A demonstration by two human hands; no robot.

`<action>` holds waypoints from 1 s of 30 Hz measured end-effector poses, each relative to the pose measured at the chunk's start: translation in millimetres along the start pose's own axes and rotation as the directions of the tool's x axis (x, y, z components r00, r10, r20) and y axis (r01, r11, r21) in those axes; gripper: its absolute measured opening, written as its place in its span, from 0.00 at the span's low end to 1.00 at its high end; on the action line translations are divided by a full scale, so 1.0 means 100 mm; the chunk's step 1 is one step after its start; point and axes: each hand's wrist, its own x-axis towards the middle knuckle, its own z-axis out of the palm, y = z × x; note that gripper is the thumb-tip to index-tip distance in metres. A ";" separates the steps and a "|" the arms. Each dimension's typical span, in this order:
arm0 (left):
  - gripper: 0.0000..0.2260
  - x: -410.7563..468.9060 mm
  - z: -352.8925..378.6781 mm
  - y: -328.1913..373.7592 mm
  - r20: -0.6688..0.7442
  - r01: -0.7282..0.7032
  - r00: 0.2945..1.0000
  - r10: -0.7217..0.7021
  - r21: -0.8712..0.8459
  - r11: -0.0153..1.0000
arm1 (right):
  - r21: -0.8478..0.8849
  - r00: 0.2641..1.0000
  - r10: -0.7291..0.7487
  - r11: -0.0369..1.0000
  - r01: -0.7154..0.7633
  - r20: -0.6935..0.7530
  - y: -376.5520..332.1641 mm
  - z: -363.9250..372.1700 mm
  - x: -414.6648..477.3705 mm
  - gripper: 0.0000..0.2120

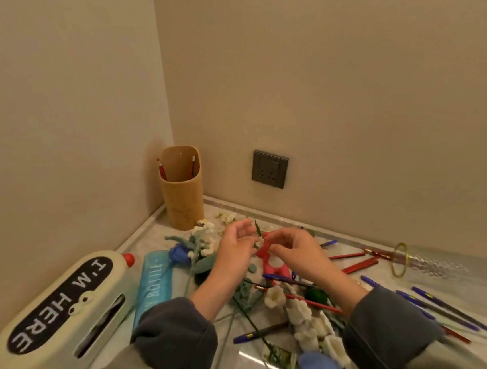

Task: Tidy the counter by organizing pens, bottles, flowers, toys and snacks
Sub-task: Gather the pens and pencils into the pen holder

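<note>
A person's two hands met over a cluttered grey table (471,281), midway through sorting. The right hand (298,252) appeared to pinch the upper end of a red crocheted piece (263,252) between thumb and curled fingers (282,240). The left hand (236,246) hovered just beside it, its fingers (244,224) loosely spread and curved, gripping nothing that could be made out. A thin green stem (257,227) stood up between the two hands.

The red piece lay directly between the hands, its long axis running from the far wall back towards the person, with its lower end resting among crocheted white flowers (304,315) and loose blue pens (444,310). The right hand was the nearer. A glass vase (422,259) lay on its side well to the right, its gold-rimmed mouth facing the hands. A tan pen holder (182,196) stood upright in the far corner, beyond and left of the left hand. Where the piece belongs could not be judged.
</note>
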 end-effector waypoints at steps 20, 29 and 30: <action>0.18 -0.45 0.41 -0.80 -0.087 0.218 0.976 -0.202 0.257 0.942 | -0.671 0.997 0.025 0.741 0.029 0.070 0.81 0.31 -0.44 0.22; 0.17 -0.49 0.46 -0.68 -0.112 0.216 0.975 -0.192 0.271 0.938 | -0.466 0.994 -0.110 0.878 0.111 0.029 0.79 0.11 -0.42 0.15; 0.17 -0.48 0.47 -0.67 -0.106 0.205 0.978 -0.182 0.285 0.936 | -0.425 0.994 -0.106 0.899 0.103 0.017 0.76 0.08 -0.41 0.15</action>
